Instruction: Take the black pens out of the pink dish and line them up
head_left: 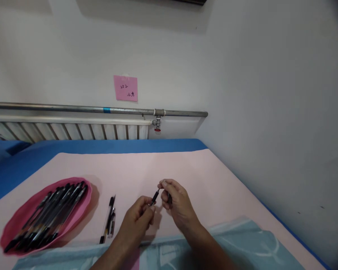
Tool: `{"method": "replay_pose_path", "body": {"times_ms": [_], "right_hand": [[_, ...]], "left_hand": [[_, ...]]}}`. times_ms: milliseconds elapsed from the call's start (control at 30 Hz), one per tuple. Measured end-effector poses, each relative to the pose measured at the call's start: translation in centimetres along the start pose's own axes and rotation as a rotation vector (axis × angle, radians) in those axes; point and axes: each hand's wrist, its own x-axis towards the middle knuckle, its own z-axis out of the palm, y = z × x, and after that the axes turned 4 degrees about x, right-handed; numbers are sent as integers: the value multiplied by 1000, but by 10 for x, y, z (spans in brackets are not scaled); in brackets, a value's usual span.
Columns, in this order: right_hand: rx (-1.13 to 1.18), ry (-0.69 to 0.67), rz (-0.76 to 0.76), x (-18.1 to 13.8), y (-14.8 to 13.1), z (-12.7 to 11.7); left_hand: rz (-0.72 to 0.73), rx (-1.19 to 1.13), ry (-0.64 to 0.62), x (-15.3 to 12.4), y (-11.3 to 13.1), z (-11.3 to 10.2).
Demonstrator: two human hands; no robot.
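Note:
My left hand (138, 217) is closed around a pen (155, 196), whose black grip and tip point up and to the right. Most of its barrel is hidden by the fingers. At the tip, my right hand (180, 204) has thumb and forefinger pinched together; whether something tiny sits between them is too small to see. Tucked in the curled fingers of that same hand is a short dark piece (169, 198), which looks like a pen cap. Left of my hands, a black-ended clear pen (106, 221) lies beside a shorter clear pen part (112, 224) on the pink surface.
A pink oval basket (87, 204) at the left holds several black pens (55, 210). Light blue cloth (236, 240) lies along the near edge of the pink table cover (124, 168). Behind are a radiator (73, 131), a pipe (183, 113) and a pink note (125, 88) on the wall.

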Motion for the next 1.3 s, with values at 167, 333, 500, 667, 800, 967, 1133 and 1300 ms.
{"method": "replay_pose_path", "body": {"times_ms": [167,333,500,667,800,967,1133,1300], "right_hand": [[65,63,-65,4,-2,-4],[-49,1,-15,2,3,-3],[-51,28,-52,1,7,0],[37,217,-191,13,-5,-12],[122,413,-342,29,-22,-37],[98,489,-321,42,-29,-60],[22,356,-141,41,-12,-50],[-107,221,25,35,14,-22]], "left_hand": [[-11,-31,-4,1,0,0],[-40,-55,9,0,4,-1],[8,23,-17,-2,5,0],[7,166,-58,-5,9,-1],[21,351,-33,-6,12,-7],[8,538,48,-1,8,-17],[12,816,162,6,10,-33],[-106,988,94,9,16,-49]]}}
